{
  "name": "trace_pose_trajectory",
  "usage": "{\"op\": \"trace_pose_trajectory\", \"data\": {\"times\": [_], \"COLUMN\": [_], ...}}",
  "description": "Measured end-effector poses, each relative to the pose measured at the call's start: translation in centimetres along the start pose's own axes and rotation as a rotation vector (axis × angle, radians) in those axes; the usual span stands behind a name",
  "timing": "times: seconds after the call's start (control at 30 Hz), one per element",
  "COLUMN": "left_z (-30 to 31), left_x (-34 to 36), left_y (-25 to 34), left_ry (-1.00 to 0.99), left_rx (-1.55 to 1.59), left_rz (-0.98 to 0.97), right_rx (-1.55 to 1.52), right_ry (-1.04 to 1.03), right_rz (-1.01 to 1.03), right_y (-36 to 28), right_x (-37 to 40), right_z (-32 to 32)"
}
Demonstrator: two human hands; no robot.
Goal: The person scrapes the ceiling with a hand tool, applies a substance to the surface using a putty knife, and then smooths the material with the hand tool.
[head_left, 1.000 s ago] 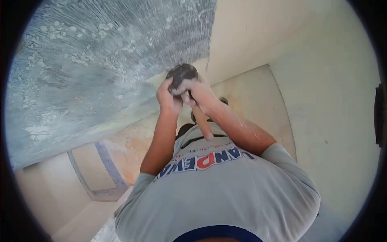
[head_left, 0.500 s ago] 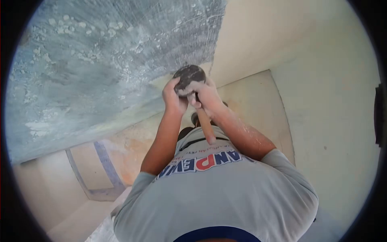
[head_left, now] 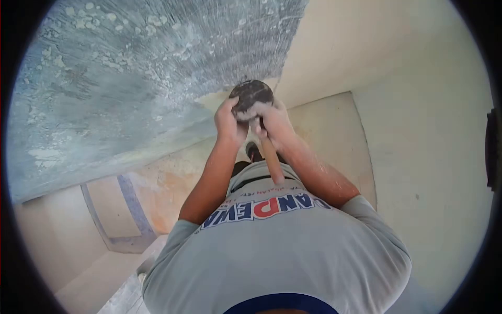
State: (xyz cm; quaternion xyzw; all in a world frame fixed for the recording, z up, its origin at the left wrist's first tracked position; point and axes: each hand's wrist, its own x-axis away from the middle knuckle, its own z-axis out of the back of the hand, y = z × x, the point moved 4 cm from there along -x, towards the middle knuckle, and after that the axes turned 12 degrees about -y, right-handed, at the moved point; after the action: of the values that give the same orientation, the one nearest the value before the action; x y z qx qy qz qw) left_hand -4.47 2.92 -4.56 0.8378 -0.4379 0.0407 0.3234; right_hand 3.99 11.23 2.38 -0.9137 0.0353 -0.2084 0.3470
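Observation:
A dark round piece [head_left: 253, 96], smeared with whitish paste, is held up in front of me near the wall corner. My left hand [head_left: 228, 123] grips its left side, thumb on the edge. From the right, my right hand [head_left: 275, 120] wraps round a tool with a light wooden handle [head_left: 272, 161], and its fingers also press on the lower edge of the round piece. The handle points back toward my chest; the tool's other end is hidden behind the fingers. White dust coats my right hand and forearm.
A blue-grey wall [head_left: 120, 99] with rough white patches fills the upper left. It meets a cream wall [head_left: 345, 47] at a corner. A pale greenish surface [head_left: 429, 152] lies on the right. Lower left shows a blue-edged panel [head_left: 117, 214]; my shoe [head_left: 253, 152] shows below the hands.
Both hands, with the round piece and the handled tool, have shifted slightly right and up in view. The whole view has moved a little too. The grips look the same.

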Motion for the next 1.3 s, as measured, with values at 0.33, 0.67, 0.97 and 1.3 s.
{"op": "trace_pose_trajectory", "data": {"times": [0.33,0.67,0.97,1.3], "left_z": [2.4,0.0,-1.2,-3.6], "left_x": [-1.1,-0.3,0.5,5.9], "left_y": [-0.7,1.0,1.0,3.8], "left_ry": [-0.002,-0.049,-0.034,-0.022], "left_rx": [0.043,-0.047,0.001,-0.02], "left_rz": [0.056,0.041,0.029,-0.062], "right_rx": [-0.061,0.032,-0.024,-0.127], "right_ry": [-0.005,0.015,-0.008,-0.199], "right_rz": [0.064,-0.009,0.055,-0.022], "right_y": [0.9,-0.1,-0.3,0.4], "right_x": [-1.7,0.5,0.2,0.4], "right_z": [0.6,-1.1,-1.2,-4.1]}}
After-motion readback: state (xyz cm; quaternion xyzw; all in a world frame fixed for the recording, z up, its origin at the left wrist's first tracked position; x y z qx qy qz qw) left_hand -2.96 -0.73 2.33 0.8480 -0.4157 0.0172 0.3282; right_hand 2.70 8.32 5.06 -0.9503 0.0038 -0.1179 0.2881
